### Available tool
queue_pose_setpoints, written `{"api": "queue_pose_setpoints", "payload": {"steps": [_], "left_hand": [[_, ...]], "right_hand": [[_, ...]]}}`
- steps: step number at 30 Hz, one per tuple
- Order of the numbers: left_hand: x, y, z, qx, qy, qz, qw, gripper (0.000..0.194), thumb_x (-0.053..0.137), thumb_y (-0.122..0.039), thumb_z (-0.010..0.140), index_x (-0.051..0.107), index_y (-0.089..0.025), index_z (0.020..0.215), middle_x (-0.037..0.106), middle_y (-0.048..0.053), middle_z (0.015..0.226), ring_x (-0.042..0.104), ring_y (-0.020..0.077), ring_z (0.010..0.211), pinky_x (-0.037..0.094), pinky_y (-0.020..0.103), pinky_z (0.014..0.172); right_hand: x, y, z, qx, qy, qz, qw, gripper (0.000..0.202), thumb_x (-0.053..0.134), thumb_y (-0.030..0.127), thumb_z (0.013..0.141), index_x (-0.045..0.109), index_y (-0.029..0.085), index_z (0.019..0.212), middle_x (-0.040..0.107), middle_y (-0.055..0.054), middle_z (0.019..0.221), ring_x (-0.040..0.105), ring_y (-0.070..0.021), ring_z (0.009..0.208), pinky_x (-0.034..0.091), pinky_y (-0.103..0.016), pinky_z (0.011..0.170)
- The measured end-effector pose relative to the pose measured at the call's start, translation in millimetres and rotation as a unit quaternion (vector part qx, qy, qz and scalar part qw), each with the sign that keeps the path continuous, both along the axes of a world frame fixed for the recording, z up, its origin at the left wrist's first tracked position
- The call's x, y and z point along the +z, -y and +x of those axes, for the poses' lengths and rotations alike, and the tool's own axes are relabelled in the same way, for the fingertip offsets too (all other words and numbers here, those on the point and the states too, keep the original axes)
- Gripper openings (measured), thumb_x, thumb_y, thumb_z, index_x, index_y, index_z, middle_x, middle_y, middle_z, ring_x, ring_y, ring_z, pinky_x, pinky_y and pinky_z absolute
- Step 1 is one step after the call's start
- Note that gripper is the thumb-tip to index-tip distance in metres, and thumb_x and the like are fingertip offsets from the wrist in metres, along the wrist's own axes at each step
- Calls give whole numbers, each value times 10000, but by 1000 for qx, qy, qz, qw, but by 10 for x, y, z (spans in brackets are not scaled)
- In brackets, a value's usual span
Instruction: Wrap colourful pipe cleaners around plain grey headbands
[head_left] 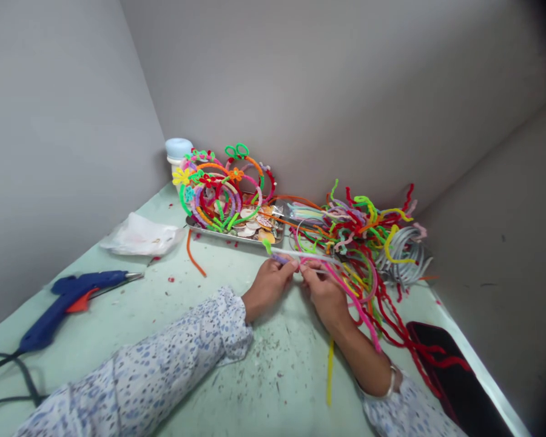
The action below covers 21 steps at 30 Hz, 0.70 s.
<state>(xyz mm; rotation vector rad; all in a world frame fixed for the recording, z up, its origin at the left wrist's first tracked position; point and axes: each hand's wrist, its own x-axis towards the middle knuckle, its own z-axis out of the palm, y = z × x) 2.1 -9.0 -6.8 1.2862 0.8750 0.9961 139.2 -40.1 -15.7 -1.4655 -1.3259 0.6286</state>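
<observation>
My left hand [268, 284] pinches the wrapped end of a thin pale headband [310, 254], which has a lilac stretch and a bright green tip [267, 246]. Close beside it, my right hand [326, 296] is closed, thumb and finger pressed on a pink pipe cleaner [355, 302] where it meets the band. The pink strand's loose length trails over the right wrist side. My fingers hide the exact spot where strand and band touch. Behind the hands, a metal tray [218, 237] bears several finished pipe-cleaner headbands [255, 164] and a heap of small flat pieces [264, 224].
A blue glue gun [68, 303] with its cord lies at left, near a white plastic bag [141, 235]. Tangled pipe cleaners [368, 212] and grey bare headbands [404, 258] pile up at right. A dark phone [455, 376] rests by the right edge; a light-blue-lidded container [178, 147] stands behind.
</observation>
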Motion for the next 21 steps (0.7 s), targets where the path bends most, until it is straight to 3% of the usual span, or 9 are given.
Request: {"api": "queue_pose_setpoints", "payload": {"steps": [3,6,10,17,21], "left_hand": [[-42,-36,3,14,23,-28,999,307,538,-398,835,475,-177,632,401,-51,474,354,81,442,263,239,469],[-63,-50,10,16,46,-40,998,313,557,-401,821,469,-174,625,395,-51,487,350,73,438,259,232,457],[-52,-47,15,9,61,-58,996,314,583,-411,802,471,-172,633,380,-54,492,332,67,434,232,233,440],[-35,-54,16,1,78,-61,995,307,592,-401,798,461,-172,641,365,-59,494,313,66,441,218,237,441],[-37,-53,11,10,68,-50,996,305,594,-410,796,469,-174,647,373,-57,499,323,68,446,225,239,451]], "right_hand": [[48,21,-63,-8,-49,-2,999,246,602,437,788,613,216,896,655,-1,691,591,-176,603,456,-287,559],[48,9,-75,14,-70,18,997,239,622,414,783,620,209,906,692,-34,837,636,-194,764,495,-316,706],[53,3,-46,42,-43,14,998,248,596,420,813,670,220,939,714,-42,901,646,-209,832,495,-341,771],[181,43,-84,20,-11,32,999,243,612,392,802,697,208,936,716,-59,944,648,-211,832,498,-362,801],[163,33,-96,29,-16,46,998,254,608,402,815,688,210,961,707,-62,980,645,-212,888,488,-367,843]]}}
